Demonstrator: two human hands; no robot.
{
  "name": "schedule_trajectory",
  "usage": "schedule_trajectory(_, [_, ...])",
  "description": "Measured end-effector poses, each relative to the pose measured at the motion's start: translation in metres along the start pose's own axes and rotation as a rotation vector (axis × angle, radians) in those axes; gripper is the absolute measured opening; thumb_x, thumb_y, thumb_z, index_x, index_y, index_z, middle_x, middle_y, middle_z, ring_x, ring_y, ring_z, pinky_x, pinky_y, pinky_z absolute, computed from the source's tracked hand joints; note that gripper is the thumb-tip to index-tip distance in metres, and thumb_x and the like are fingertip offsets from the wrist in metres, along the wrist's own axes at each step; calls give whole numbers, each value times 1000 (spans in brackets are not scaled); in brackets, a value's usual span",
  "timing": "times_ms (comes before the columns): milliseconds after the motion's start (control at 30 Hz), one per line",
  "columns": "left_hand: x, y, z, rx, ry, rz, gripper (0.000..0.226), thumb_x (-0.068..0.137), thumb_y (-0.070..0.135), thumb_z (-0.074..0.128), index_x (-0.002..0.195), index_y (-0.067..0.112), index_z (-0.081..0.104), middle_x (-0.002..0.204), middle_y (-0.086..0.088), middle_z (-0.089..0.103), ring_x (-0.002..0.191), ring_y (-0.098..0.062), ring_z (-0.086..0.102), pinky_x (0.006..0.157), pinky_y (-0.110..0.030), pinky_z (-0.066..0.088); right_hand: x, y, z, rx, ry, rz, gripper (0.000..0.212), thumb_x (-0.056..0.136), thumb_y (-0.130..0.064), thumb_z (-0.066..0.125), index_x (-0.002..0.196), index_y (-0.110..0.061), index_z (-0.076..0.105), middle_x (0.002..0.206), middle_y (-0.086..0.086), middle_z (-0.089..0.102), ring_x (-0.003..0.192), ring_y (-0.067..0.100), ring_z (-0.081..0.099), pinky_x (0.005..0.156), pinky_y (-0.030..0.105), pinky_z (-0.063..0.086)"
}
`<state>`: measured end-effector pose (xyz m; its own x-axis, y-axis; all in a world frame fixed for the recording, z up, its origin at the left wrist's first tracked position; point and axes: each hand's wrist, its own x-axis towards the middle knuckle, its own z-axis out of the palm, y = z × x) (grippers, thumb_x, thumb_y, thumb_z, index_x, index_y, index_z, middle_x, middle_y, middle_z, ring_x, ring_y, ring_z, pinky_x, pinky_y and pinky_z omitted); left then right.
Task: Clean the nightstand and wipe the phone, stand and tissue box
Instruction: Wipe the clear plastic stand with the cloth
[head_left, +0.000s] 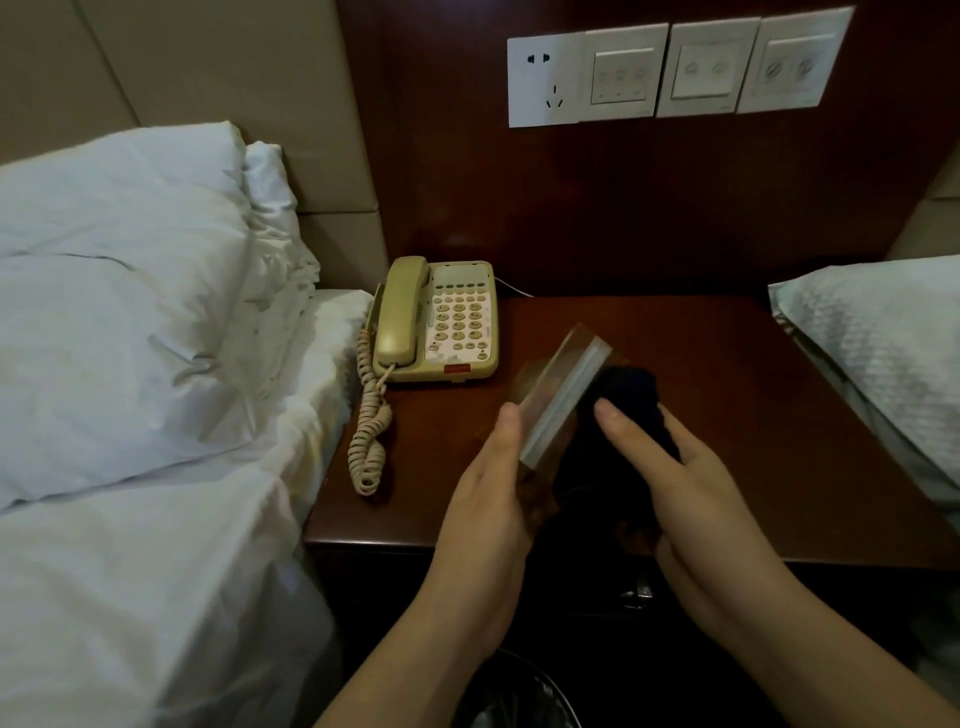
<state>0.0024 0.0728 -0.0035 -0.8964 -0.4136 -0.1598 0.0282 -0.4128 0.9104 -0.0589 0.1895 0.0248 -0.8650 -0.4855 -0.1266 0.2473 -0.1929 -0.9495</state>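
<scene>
The left hand (493, 467) grips the stand (558, 395); the right hand (670, 467) presses a cloth (618, 426) on it. Probably rigid, slick acrylic: hold by edges.

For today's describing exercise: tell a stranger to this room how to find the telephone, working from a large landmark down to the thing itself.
Start at the dark wooden nightstand between the two beds. At its back left corner, beside the white bedding, sits the telephone. It is the only beige thing on the top, with a handset on its left side, a keypad of round buttons and a coiled cord trailing toward the front edge.
</scene>
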Motion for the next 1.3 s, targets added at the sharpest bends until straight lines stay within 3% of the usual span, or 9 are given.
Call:
schedule_trajectory(100, [-1,0,-6,129,-54,55,38,86,58,56,114,41,76,109,3,79,93,-10,75,76,-28,58,1,-2,-3,27,6,25,27,86,-32,69,114,-30,71,104,1,76,94,20,74,78,36,57])
schedule_trajectory(233, [-3,10,-15,283,-29,126,39,84,51,61,117,32,73,84,-7,79,62,-15,71,57,-23,57,3,-7,-8,-8,-20,30,30,82,-34,71,112,-31,72,103,2,76,93,22,74,72,35,54])
schedule_trajectory(400, [-1,9,-26,905,122,522,32,94,67,53,99,41,70,88,13,66,81,-7,64,71,-23,48,2,-9,-9,-81,-111,-11,33,73,-36,73,105,-30,75,103,4,76,94,22,73,73,34,55])
schedule_trajectory(533, [-4,13,-15,680,-19,489,32,102,57,42,109,29,57,96,3,71,87,-14,70,77,-46,55,-4,-10,0,-133,-219,-85,25,77,-26,71,102,-24,77,98,5,76,91,22,73,70,27,58])
schedule_trajectory(667, [-5,19,-11,671,-42,520,40,106,53,39,116,19,57,99,-2,72,91,-20,71,80,-55,54,1,-27,4,-263,-160,-299,31,79,-33,68,108,-23,72,98,-2,74,90,11,72,68,20,55])
schedule_trajectory(733, [-3,22,-8,688,-60,507,46,105,57,35,120,18,55,101,-7,72,92,-26,71,79,-59,54,8,-37,6,-262,-176,-295,31,80,-35,66,107,-22,72,96,-2,75,90,11,72,69,19,55])
schedule_trajectory(967, [-5,19,1,636,48,568,43,106,53,33,105,19,58,86,-4,69,77,-22,69,69,-56,53,-5,-18,13,-160,-168,-176,16,78,-32,68,91,-27,75,87,-1,75,81,15,72,62,20,54])
schedule_trajectory(1167, [0,28,-4,557,58,568,41,105,50,37,110,16,60,93,-4,70,86,-21,68,79,-52,53,-7,-15,21,-216,-157,-171,19,80,-27,70,94,-15,75,85,6,74,78,20,73,61,21,55])
schedule_trajectory(1300, [-1,29,0,615,7,549,36,107,48,38,113,20,59,97,-2,71,90,-20,70,79,-56,54,3,-31,23,-134,-83,-158,25,77,-35,70,99,-24,75,93,0,77,87,15,74,67,26,59])
